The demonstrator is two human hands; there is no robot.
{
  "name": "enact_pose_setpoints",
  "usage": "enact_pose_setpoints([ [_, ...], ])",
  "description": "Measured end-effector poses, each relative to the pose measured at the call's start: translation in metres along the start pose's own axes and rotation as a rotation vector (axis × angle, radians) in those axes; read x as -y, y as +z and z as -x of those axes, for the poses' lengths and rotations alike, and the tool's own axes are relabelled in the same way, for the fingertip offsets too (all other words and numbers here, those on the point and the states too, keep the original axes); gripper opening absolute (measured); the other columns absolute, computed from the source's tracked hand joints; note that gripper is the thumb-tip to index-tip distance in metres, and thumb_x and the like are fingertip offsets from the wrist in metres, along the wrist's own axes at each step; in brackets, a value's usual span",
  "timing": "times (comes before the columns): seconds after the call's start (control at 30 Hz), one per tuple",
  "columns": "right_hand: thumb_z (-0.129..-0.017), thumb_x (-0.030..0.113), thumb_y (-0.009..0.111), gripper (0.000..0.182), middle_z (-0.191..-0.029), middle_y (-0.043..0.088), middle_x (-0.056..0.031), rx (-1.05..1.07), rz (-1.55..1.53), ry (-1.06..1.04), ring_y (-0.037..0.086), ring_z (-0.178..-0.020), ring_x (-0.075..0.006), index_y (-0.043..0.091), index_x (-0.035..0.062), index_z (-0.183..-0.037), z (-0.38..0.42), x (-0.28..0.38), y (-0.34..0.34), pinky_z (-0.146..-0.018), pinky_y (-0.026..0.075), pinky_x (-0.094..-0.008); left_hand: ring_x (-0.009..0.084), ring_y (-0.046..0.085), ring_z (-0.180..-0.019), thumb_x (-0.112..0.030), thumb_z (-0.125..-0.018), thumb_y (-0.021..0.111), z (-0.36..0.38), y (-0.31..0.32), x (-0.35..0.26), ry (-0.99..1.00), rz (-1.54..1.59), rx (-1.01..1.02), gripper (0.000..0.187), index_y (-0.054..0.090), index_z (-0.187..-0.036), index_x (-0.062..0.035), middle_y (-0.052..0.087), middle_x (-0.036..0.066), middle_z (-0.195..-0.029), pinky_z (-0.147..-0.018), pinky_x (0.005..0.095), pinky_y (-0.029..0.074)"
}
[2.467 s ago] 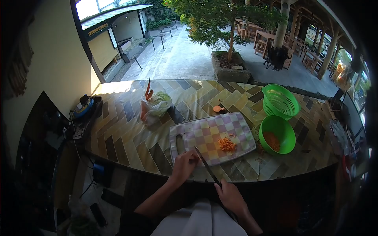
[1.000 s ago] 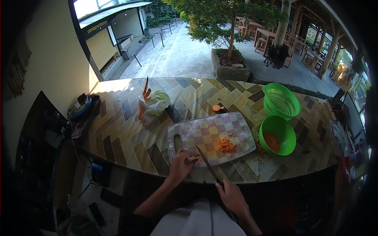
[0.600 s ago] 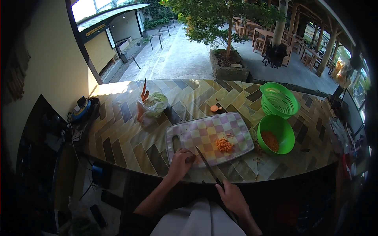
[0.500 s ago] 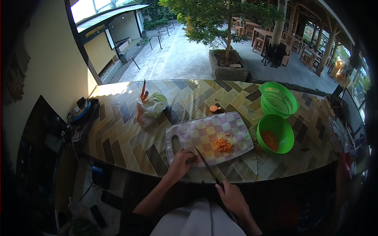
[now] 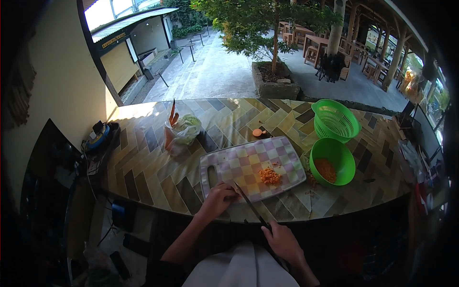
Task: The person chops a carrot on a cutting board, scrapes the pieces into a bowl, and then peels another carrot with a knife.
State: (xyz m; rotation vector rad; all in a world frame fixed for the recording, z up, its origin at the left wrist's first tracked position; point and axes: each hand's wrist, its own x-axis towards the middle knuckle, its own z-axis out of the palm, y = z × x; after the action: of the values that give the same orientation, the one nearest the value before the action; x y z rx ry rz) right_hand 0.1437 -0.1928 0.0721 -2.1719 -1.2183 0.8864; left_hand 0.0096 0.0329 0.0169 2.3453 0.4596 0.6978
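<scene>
The right hand has its grip clenched around the handle of a knife, low at the near edge of the bench. The blade slants up and to the left, its tip lying over the near edge of the checkered cutting board. The left hand rests on that same near edge, just beside the blade tip, fingers curled down onto the board; whether its grip pinches something small there cannot be told.

Further up the board, a small heap of diced carrot sits right of the middle, well apart from both hands. Just to the right of the board stands a green bowl with more orange bits inside, and behind it a green basket. A carrot stub lies on the bench just beyond the board's far edge. To the left, a plastic bag holds greens and whole carrots.
</scene>
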Motion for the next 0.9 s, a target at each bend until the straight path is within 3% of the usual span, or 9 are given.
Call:
enact_pose_setpoints([
  [0.27,-0.100,0.031,0.051,0.038,-0.082,0.064,-0.0310,-0.012,0.024,0.001,0.061,-0.085,-0.0495,0.054,-0.0062,-0.101,-0.002,0.002,0.001,-0.075,0.046,-0.0559,0.0322,0.064,-0.089,-0.001,-0.077,0.073,0.007,0.028,-0.020,-0.132,-0.108,-0.269,0.013,0.073,-0.089,0.0009,0.071,0.015,-0.088,-0.081,0.0391,0.052],
  [0.47,-0.100,0.031,0.050,0.037,-0.082,0.064,-0.0301,-0.011,0.041,0.018,0.062,-0.084,-0.0489,0.054,-0.0051,-0.104,0.000,0.001,-0.001,-0.074,0.046,-0.0561,0.0327,0.065,-0.093,0.001,-0.075,0.073,0.007,0.021,-0.017,-0.221,0.012,-0.240,0.019,0.074,-0.094,0.0018,0.071,0.015,-0.090,-0.083,0.0375,0.053],
  [0.9,-0.101,0.031,0.050,0.037,-0.078,0.063,-0.0302,-0.003,0.039,-0.002,0.061,-0.081,-0.0491,0.053,-0.0059,-0.100,-0.002,0.000,0.006,-0.073,0.046,-0.0564,0.0313,0.063,-0.093,0.001,-0.073,0.074,0.005,0.023,-0.009,-0.159,-0.007,-0.230,0.018,0.075,-0.091,-0.0009,0.070,0.013,-0.093,-0.082,0.0379,0.052],
])
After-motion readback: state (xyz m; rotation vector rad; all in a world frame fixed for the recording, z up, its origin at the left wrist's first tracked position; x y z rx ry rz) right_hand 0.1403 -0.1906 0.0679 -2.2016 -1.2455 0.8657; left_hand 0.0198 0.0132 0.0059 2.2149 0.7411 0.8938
